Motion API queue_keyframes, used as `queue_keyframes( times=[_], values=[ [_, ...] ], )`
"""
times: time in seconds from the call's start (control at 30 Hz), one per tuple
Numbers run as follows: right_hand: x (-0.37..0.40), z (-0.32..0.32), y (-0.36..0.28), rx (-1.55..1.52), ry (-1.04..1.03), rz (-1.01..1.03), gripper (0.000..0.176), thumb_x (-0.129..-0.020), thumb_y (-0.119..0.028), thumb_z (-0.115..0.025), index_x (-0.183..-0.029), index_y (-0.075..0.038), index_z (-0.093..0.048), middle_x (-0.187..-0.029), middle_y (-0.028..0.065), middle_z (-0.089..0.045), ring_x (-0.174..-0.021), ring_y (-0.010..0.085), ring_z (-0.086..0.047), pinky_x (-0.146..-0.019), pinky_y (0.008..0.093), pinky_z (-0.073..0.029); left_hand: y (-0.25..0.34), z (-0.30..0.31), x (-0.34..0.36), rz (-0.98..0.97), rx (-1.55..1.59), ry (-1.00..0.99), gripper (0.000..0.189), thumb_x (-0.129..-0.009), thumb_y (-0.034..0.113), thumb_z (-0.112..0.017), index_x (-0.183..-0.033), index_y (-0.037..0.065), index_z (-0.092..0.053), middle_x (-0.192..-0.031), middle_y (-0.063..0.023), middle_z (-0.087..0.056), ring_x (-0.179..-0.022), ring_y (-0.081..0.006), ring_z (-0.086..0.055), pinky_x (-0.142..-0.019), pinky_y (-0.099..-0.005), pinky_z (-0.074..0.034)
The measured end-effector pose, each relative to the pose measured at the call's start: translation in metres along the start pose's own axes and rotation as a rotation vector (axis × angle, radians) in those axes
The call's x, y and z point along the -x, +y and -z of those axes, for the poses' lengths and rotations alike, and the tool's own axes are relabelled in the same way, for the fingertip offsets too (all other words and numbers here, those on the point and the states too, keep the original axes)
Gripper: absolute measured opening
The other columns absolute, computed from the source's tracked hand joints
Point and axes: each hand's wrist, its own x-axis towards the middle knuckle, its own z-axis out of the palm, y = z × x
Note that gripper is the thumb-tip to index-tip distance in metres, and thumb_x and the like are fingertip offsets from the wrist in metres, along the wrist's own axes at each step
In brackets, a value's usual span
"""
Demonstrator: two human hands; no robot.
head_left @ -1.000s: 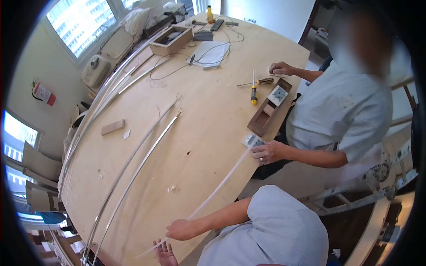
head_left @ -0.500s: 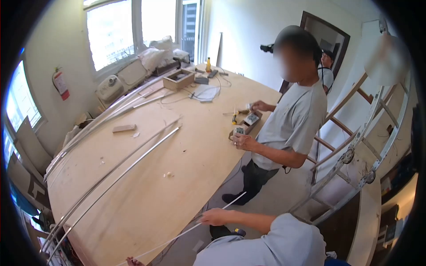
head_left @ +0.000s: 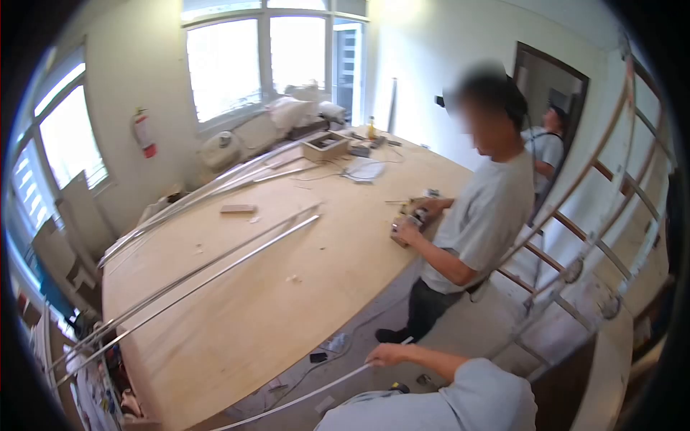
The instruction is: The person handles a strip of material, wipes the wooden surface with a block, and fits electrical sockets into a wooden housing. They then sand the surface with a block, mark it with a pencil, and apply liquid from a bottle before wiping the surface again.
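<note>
My right hand (head_left: 388,354) is closed around a long, thin, pale strip (head_left: 316,391), beside the near edge of the large plywood-topped table (head_left: 237,323). One short end of the strip sticks out beyond my fingers. The rest runs down and left, out at the bottom of the view. My left hand is outside the picture. Across from me at the table stands a co-worker in a grey T-shirt (head_left: 478,208). Both of that person's hands (head_left: 410,230) are on a small wooden piece (head_left: 399,233) with fittings whose details are blurred.
Long metal strips (head_left: 244,255) lie on the table and overhang its left end. A wooden block (head_left: 238,209) and an open wooden box (head_left: 325,146) rest there too. Ladders (head_left: 575,287) stand at right. Another person (head_left: 548,147) is by the doorway. Cables (head_left: 302,377) trail across the floor.
The view has tilted up and turned left. My right hand and the strip now appear off the table edge, over the floor. My left hand has left the picture. The co-worker's hands have come together.
</note>
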Motion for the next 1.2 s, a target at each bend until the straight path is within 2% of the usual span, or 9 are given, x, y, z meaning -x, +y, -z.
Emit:
queue_keyframes(
  times=[0.03,0.1,0.13,0.23,0.47,0.53,0.87,1.03,1.2],
  values=[
    [0.004,0.002,-0.01,-0.004,0.013,0.017,0.035,-0.086,-0.028,-0.058,-0.113,-0.006,-0.06,-0.1,0.0181,-0.064,-0.091,0.0338,-0.061,-0.08,0.0392,-0.047,0.004,-0.005,0.016,-0.1,-0.009,0.021,0.022,-0.087,0.027,-0.055,-0.074,0.01,-0.056,-0.072,-0.0073,-0.057,-0.06,-0.0176,-0.052,-0.053,-0.0288,-0.045],
    [0.013,-0.013,-0.032,-0.025,0.062,0.101,0.039,-0.084,-0.027,-0.06,-0.118,-0.008,-0.057,-0.096,0.0182,-0.064,-0.085,0.0325,-0.062,-0.075,0.0389,-0.048,-0.023,0.008,-0.003,-0.19,-0.008,-0.132,0.045,-0.079,0.018,-0.062,-0.12,0.002,-0.052,-0.12,-0.0175,-0.053,-0.11,-0.0291,-0.051,-0.092,-0.0378,-0.042],
    [0.008,-0.024,-0.036,-0.051,0.103,0.161,0.041,-0.084,-0.029,-0.061,-0.12,-0.009,-0.056,-0.092,0.0181,-0.065,-0.079,0.03,-0.063,-0.071,0.0375,-0.048,-0.034,-0.049,0.04,-0.264,0.107,-0.101,0.029,-0.084,0.01,-0.049,-0.11,0.002,-0.058,-0.102,-0.0086,-0.063,-0.093,-0.02,-0.059,-0.071,-0.0313,-0.05],
    [0.004,-0.028,-0.088,-0.163,0.116,0.119,0.034,-0.085,-0.022,-0.061,-0.116,-0.01,-0.058,-0.074,0.0135,-0.061,-0.059,0.0217,-0.054,-0.06,0.0321,-0.046,-0.081,-0.138,0.069,-0.151,0.187,-0.038,0.008,-0.083,0.006,-0.058,-0.086,0.003,-0.065,-0.074,-0.0074,-0.063,-0.061,-0.0165,-0.058,-0.056,-0.0282,-0.049],
    [0.009,-0.066,-0.048,-0.341,0.248,0.132,0.022,-0.088,-0.016,-0.058,-0.105,-0.004,-0.063,-0.078,0.0153,-0.061,-0.067,0.0201,-0.055,-0.063,0.0303,-0.044,-0.14,-0.245,0.125,-0.062,-0.382,-0.274,0.023,-0.089,0.024,-0.058,-0.084,0.003,-0.064,-0.078,-0.0074,-0.067,-0.06,-0.0093,-0.059,-0.051,-0.0213,-0.048],
    [0.024,-0.062,-0.038,-0.288,0.2,0.155,0.025,-0.089,-0.017,-0.055,-0.109,-0.004,-0.062,-0.097,0.0167,-0.065,-0.087,0.0291,-0.061,-0.078,0.0363,-0.047,-0.125,-0.223,0.123,-0.094,-0.315,-0.161,0.023,-0.089,0.024,-0.057,-0.082,0.003,-0.064,-0.077,-0.0081,-0.067,-0.057,-0.0088,-0.059,-0.05,-0.0214,-0.047],
    [0.034,-0.027,-0.072,-0.446,-0.015,0.204,0.019,-0.087,-0.012,-0.057,-0.102,-0.002,-0.065,-0.085,0.0149,-0.066,-0.076,0.0197,-0.062,-0.07,0.0315,-0.048,-0.037,-0.108,0.148,-0.382,-0.007,0.187,0.024,-0.093,0.029,-0.052,-0.093,0.006,-0.06,-0.075,-0.0084,-0.067,-0.047,-0.0061,-0.051,-0.043,-0.0192,-0.04],
    [0.007,-0.033,-0.061,-0.34,-0.098,0.234,0.018,-0.086,-0.017,-0.06,-0.097,-0.003,-0.066,-0.072,0.0161,-0.062,-0.06,0.0204,-0.056,-0.057,0.0291,-0.044,-0.062,-0.078,0.159,-0.217,0.288,0.074,0.027,-0.091,0.032,-0.054,-0.098,0.007,-0.061,-0.065,-0.0033,-0.059,-0.045,-0.0068,-0.044,-0.041,-0.0199,-0.036],
    [0.005,-0.004,-0.086,-0.122,-0.092,0.389,0.02,-0.083,-0.02,-0.063,-0.095,-0.004,-0.068,-0.081,0.0185,-0.064,-0.072,0.0295,-0.062,-0.064,0.0338,-0.047,-0.088,-0.079,0.172,-0.185,0.099,0.229,0.019,-0.089,0.027,-0.056,-0.094,0.009,-0.06,-0.064,-0.0019,-0.057,-0.045,-0.0061,-0.042,-0.041,-0.0197,-0.034]
  ],
)
